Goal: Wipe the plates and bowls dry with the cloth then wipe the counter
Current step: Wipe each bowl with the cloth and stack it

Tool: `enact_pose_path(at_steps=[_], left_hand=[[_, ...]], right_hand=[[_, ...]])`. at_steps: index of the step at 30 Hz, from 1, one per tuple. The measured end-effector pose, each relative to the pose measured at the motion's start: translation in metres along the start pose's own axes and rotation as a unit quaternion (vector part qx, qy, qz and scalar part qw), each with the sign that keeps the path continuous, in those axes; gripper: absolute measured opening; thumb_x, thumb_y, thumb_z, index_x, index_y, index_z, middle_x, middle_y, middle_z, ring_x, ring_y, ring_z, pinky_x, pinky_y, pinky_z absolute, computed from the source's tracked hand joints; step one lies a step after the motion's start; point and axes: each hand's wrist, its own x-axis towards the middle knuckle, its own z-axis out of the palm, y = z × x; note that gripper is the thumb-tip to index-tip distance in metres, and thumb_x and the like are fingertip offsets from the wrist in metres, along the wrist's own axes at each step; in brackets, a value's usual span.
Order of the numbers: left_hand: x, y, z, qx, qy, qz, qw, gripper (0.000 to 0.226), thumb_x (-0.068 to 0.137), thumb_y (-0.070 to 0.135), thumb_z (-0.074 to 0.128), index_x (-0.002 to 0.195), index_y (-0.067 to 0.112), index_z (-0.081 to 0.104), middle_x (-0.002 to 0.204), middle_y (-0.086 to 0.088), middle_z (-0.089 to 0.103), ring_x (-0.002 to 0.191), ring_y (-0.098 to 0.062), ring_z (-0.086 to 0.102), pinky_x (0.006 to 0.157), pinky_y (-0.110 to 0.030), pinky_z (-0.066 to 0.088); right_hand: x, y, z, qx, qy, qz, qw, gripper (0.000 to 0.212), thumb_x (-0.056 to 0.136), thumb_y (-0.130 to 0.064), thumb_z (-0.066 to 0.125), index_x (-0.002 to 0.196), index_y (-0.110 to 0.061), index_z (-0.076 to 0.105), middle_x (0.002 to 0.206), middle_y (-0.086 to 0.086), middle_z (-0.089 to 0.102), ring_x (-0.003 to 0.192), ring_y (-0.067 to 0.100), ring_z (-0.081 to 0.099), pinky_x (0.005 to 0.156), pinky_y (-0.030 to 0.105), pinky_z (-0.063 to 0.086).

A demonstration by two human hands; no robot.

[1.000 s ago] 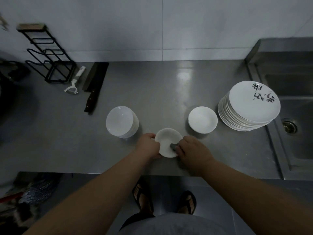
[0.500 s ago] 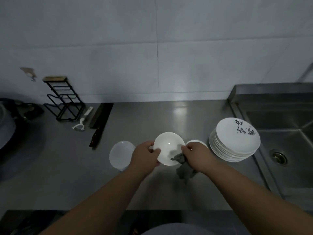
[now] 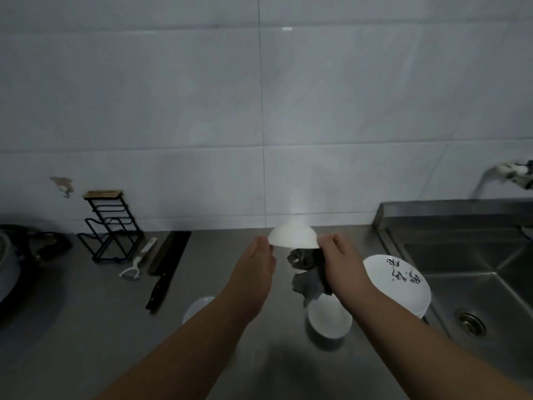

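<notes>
A white tiled wall fills the upper half of the frame. Below it a steel bench spans the lower half, and a steel sink sits at the right edge with its drain at lower right. A stack of white plates, the top one marked with dark brush strokes, stands on the bench just left of the sink. A black wire rack stands at centre left against the wall. A dark cleaver lies right of the rack, with a white peeler between the two.

At the centre of the frame a white bowl is held upside down in the air above the bench. The left hand touches its left rim with fairly straight fingers. The right hand grips its right rim and also pinches a grey cloth, which hangs bunched below the bowl. Another white bowl sits upright on the bench beneath the right forearm. A further white dish, partly hidden by the left forearm, rests at lower centre; whether it is one piece or a stack I cannot tell.
</notes>
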Motion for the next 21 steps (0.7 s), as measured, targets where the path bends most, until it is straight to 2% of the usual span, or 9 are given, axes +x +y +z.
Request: enact_pose_path(at_steps=[2, 4, 6, 8, 11, 14, 16, 18, 21], left_hand=[[0.005, 0.01, -0.006, -0.057, 0.006, 0.016, 0.998, 0.03, 0.102, 0.035, 0.055, 0.122, 0.012, 0.057, 0.113, -0.003, 0.066, 0.104, -0.023, 0.064, 0.092, -0.042, 0.053], [0.01, 0.021, -0.012, -0.198, -0.03, 0.01, 0.98, 0.041, 0.1, 0.035, 0.056, 0.132, 0.009, 0.06, 0.127, -0.006, 0.068, 0.114, -0.021, 0.066, 0.096, -0.043, 0.056], [0.015, 0.027, -0.017, -0.345, -0.046, -0.041, 0.937, 0.033, 0.108, 0.017, 0.045, 0.136, 0.008, 0.058, 0.132, -0.011, 0.068, 0.117, -0.026, 0.068, 0.09, -0.04, 0.06], [0.016, 0.034, -0.023, -0.411, -0.055, -0.069, 0.907, 0.033, 0.11, 0.011, 0.038, 0.137, 0.007, 0.057, 0.131, -0.012, 0.068, 0.114, -0.026, 0.07, 0.08, -0.034, 0.062], [0.016, 0.041, -0.031, -0.438, -0.047, -0.072, 0.895, 0.033, 0.109, 0.011, 0.039, 0.138, 0.006, 0.055, 0.134, -0.015, 0.065, 0.112, -0.026, 0.069, 0.075, -0.034, 0.063], [0.014, 0.042, -0.032, -0.442, -0.055, -0.069, 0.893, 0.033, 0.108, 0.01, 0.041, 0.138, 0.003, 0.055, 0.132, -0.017, 0.067, 0.11, -0.028, 0.071, 0.078, -0.036, 0.063], [0.011, 0.044, -0.03, -0.424, -0.067, -0.055, 0.901, 0.035, 0.108, 0.01, 0.041, 0.14, 0.002, 0.054, 0.13, -0.018, 0.068, 0.112, -0.031, 0.07, 0.083, -0.04, 0.063], [0.008, 0.047, -0.025, -0.414, -0.078, -0.04, 0.906, 0.036, 0.108, 0.01, 0.04, 0.141, 0.002, 0.054, 0.129, -0.019, 0.068, 0.115, -0.033, 0.069, 0.089, -0.042, 0.061], [0.006, 0.05, -0.021, -0.408, -0.094, -0.02, 0.908, 0.036, 0.109, 0.01, 0.038, 0.14, 0.005, 0.055, 0.129, -0.016, 0.069, 0.118, -0.032, 0.068, 0.095, -0.042, 0.059]], right_hand=[[0.001, -0.004, -0.003, 0.031, -0.026, -0.038, 0.998, 0.009, 0.092, -0.037, 0.058, 0.092, -0.029, 0.062, 0.092, -0.001, 0.071, 0.094, 0.027, 0.07, 0.087, 0.048, 0.057], [0.0, -0.008, -0.008, 0.02, -0.058, -0.068, 0.996, 0.006, 0.091, -0.034, 0.059, 0.097, -0.034, 0.062, 0.094, 0.0, 0.071, 0.092, 0.029, 0.071, 0.087, 0.057, 0.057], [-0.001, -0.012, -0.01, -0.015, -0.063, -0.088, 0.994, 0.007, 0.096, -0.032, 0.059, 0.101, -0.036, 0.06, 0.091, 0.001, 0.072, 0.085, 0.027, 0.073, 0.079, 0.057, 0.06], [0.001, -0.018, -0.013, -0.024, -0.035, -0.088, 0.995, 0.012, 0.096, -0.029, 0.062, 0.105, -0.037, 0.061, 0.087, 0.002, 0.073, 0.075, 0.024, 0.075, 0.069, 0.048, 0.062], [0.007, -0.03, -0.019, 0.049, 0.046, -0.075, 0.995, 0.021, 0.097, -0.011, 0.062, 0.112, -0.026, 0.065, 0.088, -0.005, 0.07, 0.076, 0.013, 0.071, 0.056, 0.021, 0.054], [0.007, -0.047, -0.023, 0.092, 0.075, -0.13, 0.984, 0.031, 0.101, -0.005, 0.055, 0.113, -0.03, 0.067, 0.097, -0.018, 0.074, 0.091, -0.002, 0.069, 0.077, 0.016, 0.053], [-0.001, -0.056, -0.018, 0.093, 0.038, -0.181, 0.978, 0.037, 0.101, 0.0, 0.049, 0.121, -0.027, 0.066, 0.111, -0.013, 0.074, 0.107, 0.005, 0.068, 0.092, 0.026, 0.054], [-0.014, -0.056, -0.012, 0.022, -0.014, -0.256, 0.966, 0.048, 0.095, 0.0, 0.045, 0.134, -0.024, 0.061, 0.132, -0.009, 0.066, 0.124, 0.01, 0.061, 0.106, 0.034, 0.049], [-0.024, -0.041, -0.01, -0.151, -0.098, -0.371, 0.911, 0.067, 0.09, 0.002, 0.044, 0.155, -0.015, 0.041, 0.159, -0.009, 0.041, 0.148, 0.007, 0.037, 0.124, 0.033, 0.029]])
